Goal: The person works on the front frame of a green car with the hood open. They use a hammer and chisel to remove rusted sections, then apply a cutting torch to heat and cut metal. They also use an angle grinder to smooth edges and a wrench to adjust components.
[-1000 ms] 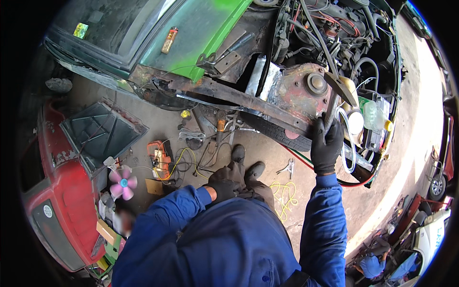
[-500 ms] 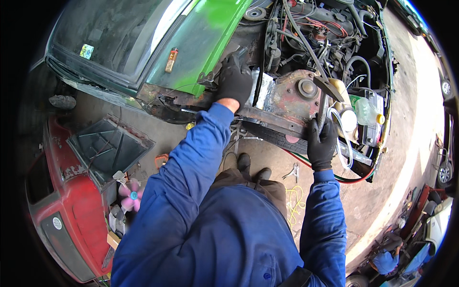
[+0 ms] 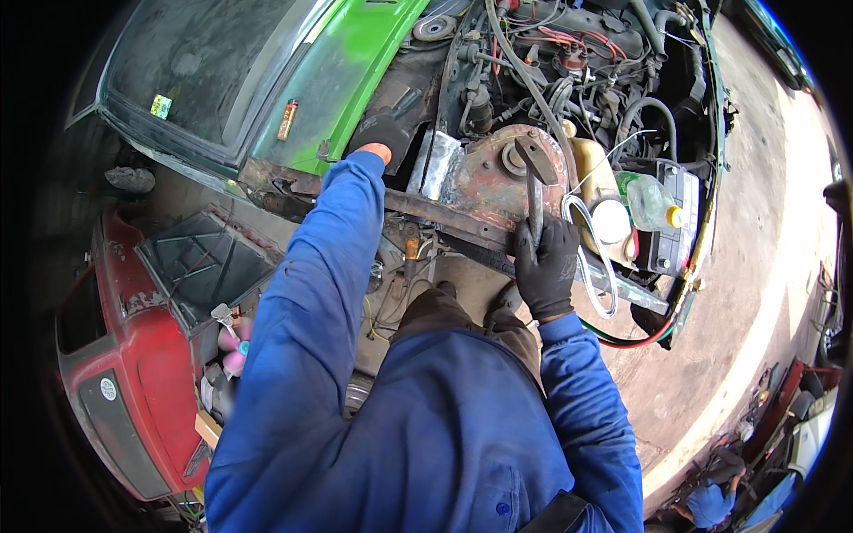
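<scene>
My right hand (image 3: 548, 266), in a black glove, is closed round the handle of a hammer (image 3: 536, 200). The hammer's head points up and sits over the round strut mount (image 3: 515, 160) on the rusty inner fender (image 3: 484, 200). My left hand (image 3: 382, 131), also gloved, reaches down into the recess beside the green cowl panel (image 3: 355, 89). Its fingers seem curled at a dark, blocky thing (image 3: 406, 98), hard to make out against the glove. Just right of that hand is a bare silvery metal patch (image 3: 435, 164).
An orange cylindrical can (image 3: 287, 120) lies on the cowl. The engine (image 3: 586, 80), a battery (image 3: 675, 213), a clear bottle (image 3: 653, 202) and a coiled white hose (image 3: 591, 275) fill the right side. A red car body part (image 3: 151, 364) stands at left; a person (image 3: 711, 502) crouches far lower right.
My view has shifted, so the car appears further left. The left hand has gone lower into the recess. The hammer, still in my right hand, has moved left towards the strut mount.
</scene>
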The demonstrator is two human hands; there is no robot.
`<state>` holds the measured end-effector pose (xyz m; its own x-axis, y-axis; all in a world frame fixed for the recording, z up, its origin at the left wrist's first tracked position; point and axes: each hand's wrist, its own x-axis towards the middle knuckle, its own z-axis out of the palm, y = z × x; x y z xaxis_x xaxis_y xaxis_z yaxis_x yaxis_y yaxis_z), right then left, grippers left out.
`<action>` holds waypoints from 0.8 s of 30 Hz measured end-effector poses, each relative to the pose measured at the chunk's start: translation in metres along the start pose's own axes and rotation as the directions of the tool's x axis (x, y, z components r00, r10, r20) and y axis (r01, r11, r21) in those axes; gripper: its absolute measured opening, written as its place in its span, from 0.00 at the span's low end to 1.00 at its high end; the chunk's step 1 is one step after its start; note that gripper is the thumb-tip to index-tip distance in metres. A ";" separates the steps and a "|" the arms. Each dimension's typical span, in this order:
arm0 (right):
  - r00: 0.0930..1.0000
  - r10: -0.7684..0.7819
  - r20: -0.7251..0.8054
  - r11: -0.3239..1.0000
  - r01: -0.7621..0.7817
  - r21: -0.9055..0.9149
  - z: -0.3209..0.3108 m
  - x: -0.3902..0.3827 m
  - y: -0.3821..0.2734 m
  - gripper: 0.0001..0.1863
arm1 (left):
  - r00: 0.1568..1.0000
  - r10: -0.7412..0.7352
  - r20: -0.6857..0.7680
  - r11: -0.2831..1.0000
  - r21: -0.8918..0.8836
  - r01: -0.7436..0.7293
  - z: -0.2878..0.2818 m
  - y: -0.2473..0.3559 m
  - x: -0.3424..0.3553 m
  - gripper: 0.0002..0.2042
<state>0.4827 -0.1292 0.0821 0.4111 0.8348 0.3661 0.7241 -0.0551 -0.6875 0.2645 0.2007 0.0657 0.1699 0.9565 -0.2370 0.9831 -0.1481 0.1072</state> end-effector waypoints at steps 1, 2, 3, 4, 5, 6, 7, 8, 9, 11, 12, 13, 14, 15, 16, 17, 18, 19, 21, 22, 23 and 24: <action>1.000 -0.018 0.006 1.000 0.018 0.004 -0.001 0.000 0.001 0.14 | 1.000 0.004 -0.009 1.000 0.011 -0.004 0.001 -0.001 -0.002 0.23; 1.000 -0.013 0.016 1.000 0.013 0.009 -0.001 0.000 0.001 0.14 | 1.000 -0.002 -0.008 1.000 0.022 0.002 0.003 -0.002 -0.005 0.23; 1.000 -0.008 0.030 1.000 0.007 0.014 -0.002 -0.001 0.002 0.14 | 0.999 0.015 -0.050 0.999 0.039 -0.013 0.006 -0.003 -0.009 0.22; 0.999 -0.004 0.042 1.000 0.004 0.019 -0.003 -0.001 0.002 0.14 | 0.996 0.025 -0.083 0.998 0.057 -0.021 0.009 -0.003 -0.013 0.22; 0.999 -0.003 0.054 1.000 0.002 0.023 -0.004 0.000 0.002 0.14 | 0.992 0.041 -0.118 0.996 0.077 -0.032 0.010 -0.003 -0.015 0.22; 0.998 -0.004 0.061 1.000 0.002 0.027 -0.005 0.000 0.002 0.14 | 0.990 0.045 -0.131 0.997 0.073 -0.036 0.012 -0.003 -0.017 0.22; 0.998 0.001 0.069 0.999 -0.003 0.032 -0.005 0.000 0.002 0.14 | 0.988 0.051 -0.145 0.997 0.068 -0.041 0.012 -0.002 -0.020 0.22; 0.997 -0.008 0.073 0.999 0.006 0.033 -0.006 0.001 0.002 0.14 | 0.986 0.054 -0.159 0.997 0.061 -0.045 0.011 -0.001 -0.020 0.22; 0.997 -0.006 0.079 0.999 0.004 0.033 -0.007 0.001 0.001 0.14 | 0.985 0.065 -0.162 0.997 0.062 -0.055 0.011 0.000 -0.023 0.22; 0.994 0.015 0.104 0.999 -0.019 0.036 -0.008 0.002 0.001 0.14 | 0.979 0.086 -0.183 0.996 0.053 -0.078 0.007 0.003 -0.025 0.23; 0.994 0.015 0.106 1.000 -0.018 0.023 -0.008 0.001 0.001 0.14 | 0.982 0.081 -0.172 0.997 0.009 -0.081 0.005 0.004 -0.027 0.25; 0.994 0.013 0.108 1.000 -0.014 0.015 -0.008 0.001 0.000 0.14 | 0.981 0.081 -0.176 0.996 -0.033 -0.088 0.003 0.004 -0.028 0.26; 0.994 0.014 0.110 1.000 -0.014 0.004 -0.008 0.001 0.000 0.15 | 0.980 0.082 -0.183 0.993 -0.072 -0.097 -0.001 0.004 -0.028 0.28; 0.993 0.008 0.116 1.000 -0.008 0.000 -0.008 0.001 0.001 0.15 | 0.973 0.094 -0.209 0.990 -0.086 -0.114 -0.003 0.004 -0.030 0.28; 0.993 -0.001 0.118 1.000 0.000 0.004 -0.007 0.000 0.001 0.15 | 0.971 0.104 -0.214 0.988 -0.091 -0.125 -0.005 0.003 -0.030 0.28; 0.993 -0.004 0.114 1.000 0.004 0.004 -0.007 0.000 0.002 0.15 | 0.969 0.117 -0.218 0.985 -0.097 -0.141 -0.006 0.003 -0.030 0.28; 0.994 -0.003 0.111 1.000 0.002 0.002 -0.007 0.000 0.002 0.15 | 0.966 0.131 -0.225 0.982 -0.105 -0.158 -0.007 0.004 -0.030 0.28; 0.994 0.006 0.106 1.000 -0.006 -0.004 -0.006 0.000 0.003 0.15 | 0.978 0.129 -0.164 0.979 -0.135 -0.152 -0.008 0.003 -0.030 0.28; 0.994 0.002 0.108 1.000 0.000 -0.010 -0.006 0.000 0.003 0.15 | 0.936 0.180 -0.303 0.968 -0.116 -0.223 -0.006 0.005 -0.036 0.27; 0.994 -0.005 0.112 1.000 0.006 -0.009 -0.006 -0.001 0.003 0.16 | 0.908 0.200 -0.369 0.961 -0.105 -0.254 -0.005 0.007 -0.041 0.27; 0.993 0.005 0.116 1.000 -0.003 -0.016 -0.006 -0.001 0.003 0.16 | 0.879 0.254 -0.403 0.944 -0.095 -0.316 -0.006 0.009 -0.046 0.27; 0.993 0.008 0.120 1.000 -0.006 -0.019 -0.007 -0.001 0.003 0.16 | 0.847 0.304 -0.437 0.924 -0.082 -0.373 -0.008 0.011 -0.051 0.26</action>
<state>0.4879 -0.1341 0.0840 0.3475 0.8941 0.2824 0.7322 -0.0706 -0.6775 0.2664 0.1519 0.0863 0.4130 0.8748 0.2533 0.8395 -0.4735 0.2665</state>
